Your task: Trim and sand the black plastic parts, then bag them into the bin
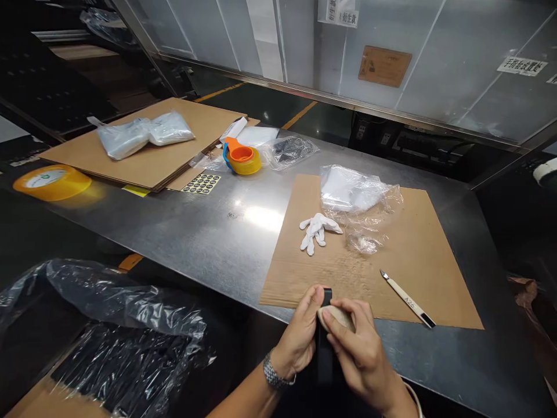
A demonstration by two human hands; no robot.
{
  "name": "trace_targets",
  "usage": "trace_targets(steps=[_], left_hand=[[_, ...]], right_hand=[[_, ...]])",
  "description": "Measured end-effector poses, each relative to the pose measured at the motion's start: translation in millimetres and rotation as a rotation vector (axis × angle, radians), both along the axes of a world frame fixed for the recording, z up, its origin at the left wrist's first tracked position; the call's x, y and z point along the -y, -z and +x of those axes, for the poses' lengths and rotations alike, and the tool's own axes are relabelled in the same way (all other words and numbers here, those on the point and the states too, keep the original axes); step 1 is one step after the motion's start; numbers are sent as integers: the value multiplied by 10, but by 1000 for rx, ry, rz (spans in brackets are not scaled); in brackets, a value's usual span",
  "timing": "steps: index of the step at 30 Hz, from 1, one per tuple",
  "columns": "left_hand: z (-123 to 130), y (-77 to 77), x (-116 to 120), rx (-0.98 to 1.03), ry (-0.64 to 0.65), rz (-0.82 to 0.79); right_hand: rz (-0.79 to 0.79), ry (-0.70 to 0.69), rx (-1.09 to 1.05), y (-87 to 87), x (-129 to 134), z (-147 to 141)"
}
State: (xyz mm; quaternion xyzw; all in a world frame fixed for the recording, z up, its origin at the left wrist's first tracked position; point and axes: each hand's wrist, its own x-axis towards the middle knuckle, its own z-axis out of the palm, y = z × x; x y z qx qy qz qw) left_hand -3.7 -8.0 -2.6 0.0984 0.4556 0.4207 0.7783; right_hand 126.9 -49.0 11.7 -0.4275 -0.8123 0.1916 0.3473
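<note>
My left hand (300,332), wearing a metal-band watch (275,371), is closed around a long black bar-shaped part (325,355) at the table's near edge. In my right hand (364,345) is a small beige rounded pad (337,319), pinched between fingers and thumb and held against the upper part of the black piece. Its material is hard to make out. Beyond my hands a brown cardboard sheet (313,276) covers part of the metal table. A cream-handled craft knife (407,299) marked A26 and a white glove (319,231) lie on it.
Clear plastic bags (354,194) rest on the sheet's far part. Further left are an orange tape dispenser (242,157), stacked cardboard (143,168) bearing bagged items (143,133), a yellow tape roll (52,183) and a sticker sheet (202,183). A plastic-lined box (117,278) with black pieces stands lower left.
</note>
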Motion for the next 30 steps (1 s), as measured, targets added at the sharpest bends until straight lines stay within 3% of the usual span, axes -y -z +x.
trace_targets(steps=[3,7,12,15,20,22,25,28,30], left_hand=[[-43,20,-92,178,-53,-155],[-86,56,-178,473,-92,-438],[-109,83,-184,523,-126,-477],[-158,103,-198,521,-167,-431],[-214,132,-184,570,-193,-301],[-225,128,-146,626,-134,-264],[-229,88,-59,652,75,-169],[-211,12,38,468,177,51],[-201,-42,92,272,204,257]], right_hand=[[67,-27,-43,103,106,-73],[158,64,-46,314,314,-172],[333,147,-20,463,327,-95],[305,167,-21,523,263,26],[65,253,6,669,72,259],[13,398,82,745,-53,375],[-10,528,175,797,-227,530],[-30,584,156,648,-281,536],[-184,564,12,421,-239,436]])
